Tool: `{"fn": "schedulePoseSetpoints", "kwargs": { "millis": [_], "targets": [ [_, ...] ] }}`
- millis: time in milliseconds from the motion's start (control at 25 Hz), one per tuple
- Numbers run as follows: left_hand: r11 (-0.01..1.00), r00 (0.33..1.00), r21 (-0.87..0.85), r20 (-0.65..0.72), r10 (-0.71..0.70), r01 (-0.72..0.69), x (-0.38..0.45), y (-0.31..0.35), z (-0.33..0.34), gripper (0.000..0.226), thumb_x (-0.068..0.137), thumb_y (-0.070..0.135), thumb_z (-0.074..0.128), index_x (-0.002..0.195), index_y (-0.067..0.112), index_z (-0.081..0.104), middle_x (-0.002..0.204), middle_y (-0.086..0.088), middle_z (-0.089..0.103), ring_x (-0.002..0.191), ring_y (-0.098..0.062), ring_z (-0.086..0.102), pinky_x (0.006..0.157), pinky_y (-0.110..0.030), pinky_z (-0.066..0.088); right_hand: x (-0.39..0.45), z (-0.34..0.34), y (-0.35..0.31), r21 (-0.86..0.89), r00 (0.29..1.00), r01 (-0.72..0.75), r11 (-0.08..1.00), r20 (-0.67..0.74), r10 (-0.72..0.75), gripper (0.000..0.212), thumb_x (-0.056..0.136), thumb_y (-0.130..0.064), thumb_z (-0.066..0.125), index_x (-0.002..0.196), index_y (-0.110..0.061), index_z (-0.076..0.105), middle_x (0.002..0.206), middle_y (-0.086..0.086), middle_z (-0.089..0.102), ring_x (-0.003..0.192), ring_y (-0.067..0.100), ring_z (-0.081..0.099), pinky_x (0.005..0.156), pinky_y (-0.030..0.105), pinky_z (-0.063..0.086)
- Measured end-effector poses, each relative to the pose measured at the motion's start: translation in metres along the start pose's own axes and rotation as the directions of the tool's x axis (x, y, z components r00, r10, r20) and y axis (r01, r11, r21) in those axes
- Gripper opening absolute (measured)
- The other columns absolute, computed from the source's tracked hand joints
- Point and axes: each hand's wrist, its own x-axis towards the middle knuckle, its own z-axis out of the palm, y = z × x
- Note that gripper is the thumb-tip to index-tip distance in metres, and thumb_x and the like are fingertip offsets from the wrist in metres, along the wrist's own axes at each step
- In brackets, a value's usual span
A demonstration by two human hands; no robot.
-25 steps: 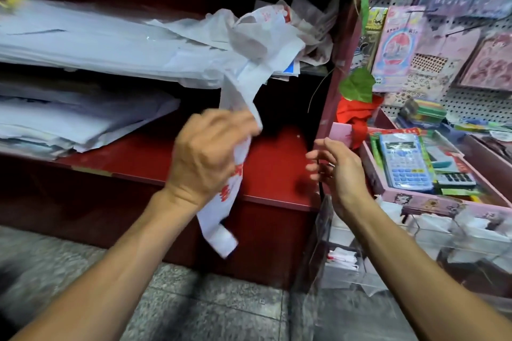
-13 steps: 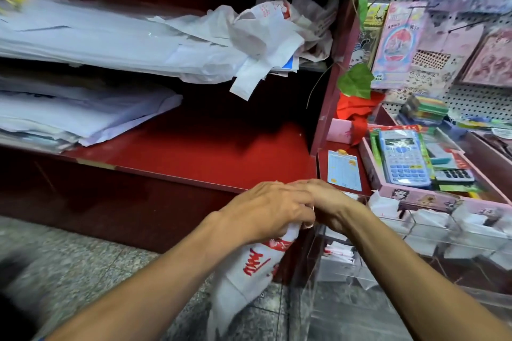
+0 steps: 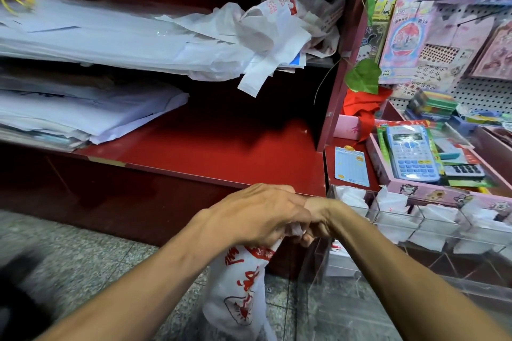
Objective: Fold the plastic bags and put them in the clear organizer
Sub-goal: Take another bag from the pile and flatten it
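Both hands meet before the red shelf (image 3: 221, 147): the left hand (image 3: 257, 216) and right hand (image 3: 318, 219) pinch the top of a white bag (image 3: 235, 293), which hangs below them, beside the clear organizer (image 3: 415, 221) holding folded bags.

A dark red wooden shelving unit (image 3: 210, 152) is set against the wall, its upper recess lost in shadow. The floor (image 3: 83, 252) below is laid with grey speckled stone tiles. To the right, a white pegboard wall (image 3: 476, 91) is lit brightly.
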Motion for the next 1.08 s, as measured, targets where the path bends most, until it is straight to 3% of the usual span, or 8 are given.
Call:
{"fn": "schedulePoseSetpoints", "kwargs": {
  "millis": [120, 280, 400, 480, 640, 760, 960, 1080],
  "targets": [
    [0.995, 0.983, -0.067, -0.163, -0.088, 0.079, -0.012, -0.008, -0.006, 0.033, 0.083, 0.011, 0.063, 0.111, 0.029, 0.062, 0.098, 0.014, 0.062, 0.086, -0.006, 0.052, 0.069, -0.031, 0.051, -0.003, -0.002, -0.008, 0.053, 0.953, 0.264, 0.963, -0.168, -0.252, 0.035, 0.086, 0.007, 0.049, 0.059, -0.012, 0.059, 0.048, -0.002, 0.055, 0.040, 0.005, 0.050, 0.042, 0.019, 0.041],
    [0.926, 0.863, -0.270, -0.363, -0.351, 0.262, -0.039, -0.038, -0.018, 0.041, 0.075, 0.028, 0.065, 0.114, 0.038, 0.060, 0.106, 0.019, 0.067, 0.091, -0.006, 0.066, 0.074, -0.033, 0.054, -0.005, -0.022, -0.019, 0.268, 0.691, 0.711, 0.650, -0.440, -0.574, 0.012, 0.072, -0.005, 0.074, 0.073, -0.017, 0.074, 0.073, 0.000, 0.072, 0.063, 0.008, 0.064, 0.059, 0.020, 0.051],
    [0.924, 0.706, -0.222, -0.597, -0.380, 0.311, -0.049, -0.050, -0.020, 0.020, 0.078, 0.017, 0.064, 0.093, 0.026, 0.072, 0.094, 0.012, 0.070, 0.083, -0.012, 0.068, 0.063, -0.038, 0.053, -0.009, -0.037, -0.020, 0.458, 0.523, 0.849, 0.263, -0.658, -0.541, 0.022, 0.073, -0.001, 0.065, 0.088, -0.014, 0.076, 0.094, 0.009, 0.073, 0.085, 0.019, 0.069, 0.086, 0.033, 0.054],
    [0.911, 0.586, -0.078, -0.743, -0.324, 0.406, -0.048, -0.047, -0.023, 0.026, 0.075, -0.004, 0.071, 0.088, 0.017, 0.074, 0.102, 0.006, 0.070, 0.083, -0.017, 0.069, 0.057, -0.037, 0.051, -0.001, -0.042, -0.012, 0.527, 0.547, 0.830, 0.182, -0.708, -0.447, 0.037, 0.077, 0.008, 0.060, 0.111, -0.005, 0.069, 0.110, 0.016, 0.070, 0.099, 0.026, 0.068, 0.094, 0.040, 0.052],
    [0.902, 0.656, -0.184, -0.631, -0.413, 0.391, -0.036, -0.045, -0.014, 0.032, 0.070, -0.014, 0.065, 0.074, 0.017, 0.066, 0.113, 0.006, 0.069, 0.091, -0.019, 0.068, 0.066, -0.035, 0.052, 0.010, -0.045, 0.008, 0.655, 0.754, 0.611, 0.446, -0.652, -0.076, 0.032, 0.081, 0.002, 0.054, 0.110, -0.004, 0.065, 0.092, 0.009, 0.071, 0.079, 0.027, 0.069, 0.068, 0.038, 0.059],
    [0.751, 0.678, -0.365, -0.330, -0.657, 0.550, -0.034, -0.056, 0.009, 0.029, 0.074, -0.008, 0.057, 0.066, 0.019, 0.061, 0.107, -0.001, 0.072, 0.097, -0.021, 0.067, 0.079, -0.038, 0.053, 0.003, -0.042, 0.017, 0.628, 0.776, 0.410, 0.661, -0.621, 0.108, 0.012, 0.086, -0.012, 0.060, 0.097, -0.009, 0.060, 0.069, 0.006, 0.060, 0.053, 0.021, 0.063, 0.045, 0.027, 0.051],
    [0.574, 0.644, -0.551, -0.083, -0.760, 0.606, -0.045, -0.075, 0.023, 0.031, 0.079, -0.009, 0.056, 0.065, 0.017, 0.065, 0.090, 0.003, 0.068, 0.091, -0.012, 0.061, 0.083, -0.031, 0.050, 0.009, -0.035, 0.025, 0.292, 0.578, 0.333, 0.897, -0.814, 0.050, 0.031, 0.082, -0.006, 0.061, 0.112, -0.012, 0.052, 0.082, 0.009, 0.065, 0.063, 0.023, 0.062, 0.053, 0.030, 0.048],
    [0.503, 0.595, -0.522, 0.011, -0.804, 0.689, -0.054, -0.091, 0.031, 0.038, 0.078, 0.003, 0.042, 0.079, 0.034, 0.065, 0.110, 0.005, 0.067, 0.109, -0.018, 0.060, 0.095, -0.037, 0.048, 0.018, -0.039, 0.029, -0.408, 0.277, 0.166, 0.898, -0.855, -0.439, 0.028, 0.086, -0.022, 0.054, 0.112, -0.015, 0.060, 0.109, 0.002, 0.060, 0.097, 0.024, 0.055, 0.080, 0.035, 0.044]
  ]
}}
